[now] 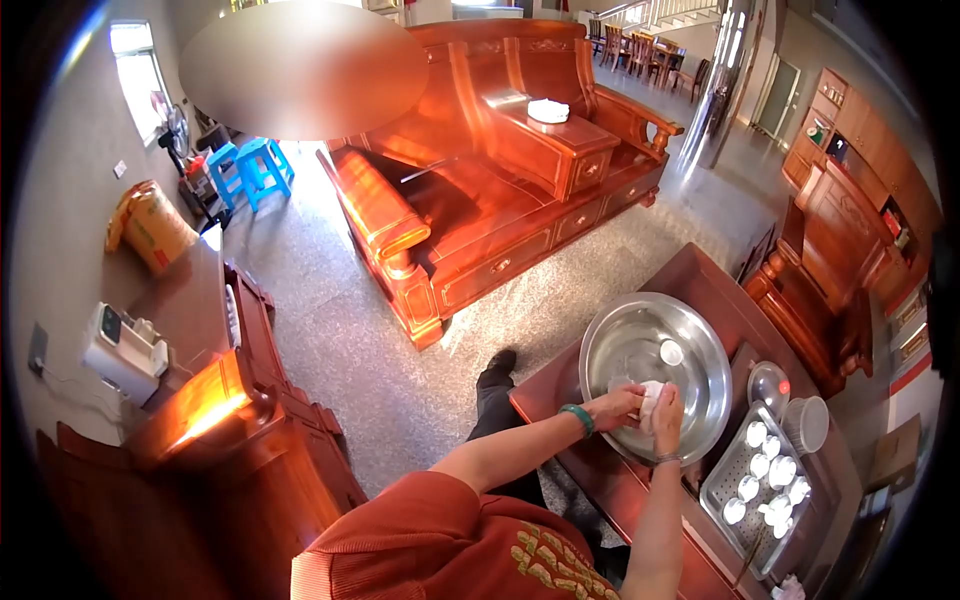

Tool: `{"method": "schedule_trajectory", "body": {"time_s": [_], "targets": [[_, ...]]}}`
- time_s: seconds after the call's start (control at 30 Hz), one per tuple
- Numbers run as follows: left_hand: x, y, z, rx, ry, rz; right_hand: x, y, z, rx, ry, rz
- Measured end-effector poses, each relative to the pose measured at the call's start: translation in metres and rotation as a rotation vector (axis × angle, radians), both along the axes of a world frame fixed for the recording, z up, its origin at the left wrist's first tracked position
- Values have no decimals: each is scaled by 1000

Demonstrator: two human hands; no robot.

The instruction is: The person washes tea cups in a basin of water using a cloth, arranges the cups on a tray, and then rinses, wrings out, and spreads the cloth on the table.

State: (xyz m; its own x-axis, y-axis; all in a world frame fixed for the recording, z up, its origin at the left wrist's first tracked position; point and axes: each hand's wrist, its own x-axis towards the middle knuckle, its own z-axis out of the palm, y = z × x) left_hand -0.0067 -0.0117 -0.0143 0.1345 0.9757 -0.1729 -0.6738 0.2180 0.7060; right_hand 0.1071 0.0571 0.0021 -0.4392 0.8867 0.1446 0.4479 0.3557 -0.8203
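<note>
Over the near part of a large steel basin (597, 345), my left hand (614, 408), with a green bangle on its wrist, and my right hand (667, 420) meet. Both are closed on a crumpled white cloth (652, 393); whether something is wrapped inside it is hidden. A small white cup (671, 352) lies in the basin, beyond my fingers. To the right, a perforated metal tray (718, 488) carries several small white cups (757, 466).
The basin and tray stand on a dark red wooden table (693, 268). A glass lid (768, 385) and a pale round container (806, 424) sit by the tray. Ahead is a carved wooden sofa (480, 220); a wooden armchair (822, 270) stands right. Blue stools (262, 172) are far left.
</note>
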Motion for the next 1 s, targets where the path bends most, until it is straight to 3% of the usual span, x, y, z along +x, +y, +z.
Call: {"method": "schedule_trajectory", "body": {"time_s": [0.03, 0.13, 0.17, 0.23, 0.3, 0.37, 0.5, 0.53, 0.63, 0.67, 0.73, 0.87, 0.97, 1.0], "targets": [[0, 0, -1, 3, 0, 3, 6, 10, -3, -154, 16, -11], [5, 3, -3, 5, 12, -40, 29, 41, -29, -191, 89, 16], [7, 3, -2, -16, 47, -22, 34, 46, -36, 22, -46, -37], [9, 1, 5, -100, 59, 12, 42, 45, -32, -35, -55, -94], [13, 15, -24, -147, 35, 73, 50, 48, -34, -92, -59, -157], [13, 20, -29, -196, 16, 130, 59, 57, -42, -252, 396, -92], [14, 16, -19, -108, 277, 63, 37, 27, 31, -251, 673, -94], [15, 17, -21, -129, 413, 46, 35, 29, 30, -253, 673, -94], [16, 15, -22, -6, 392, 150, 39, 36, 18, -408, 319, 74], [16, 15, -22, -8, 395, 151, 39, 39, -1, -301, 266, 125], [15, 16, -18, 0, 490, 266, 39, 26, 5, -346, 51, 137], [15, 9, -8, -12, 317, 238, 57, 34, -34, -324, -16, 202], [14, 3, 3, -30, 239, 182, 46, 20, -11, -333, 131, 160], [13, 5, 0, 19, 267, 85, 40, 17, -3, -229, 177, 120]]}}
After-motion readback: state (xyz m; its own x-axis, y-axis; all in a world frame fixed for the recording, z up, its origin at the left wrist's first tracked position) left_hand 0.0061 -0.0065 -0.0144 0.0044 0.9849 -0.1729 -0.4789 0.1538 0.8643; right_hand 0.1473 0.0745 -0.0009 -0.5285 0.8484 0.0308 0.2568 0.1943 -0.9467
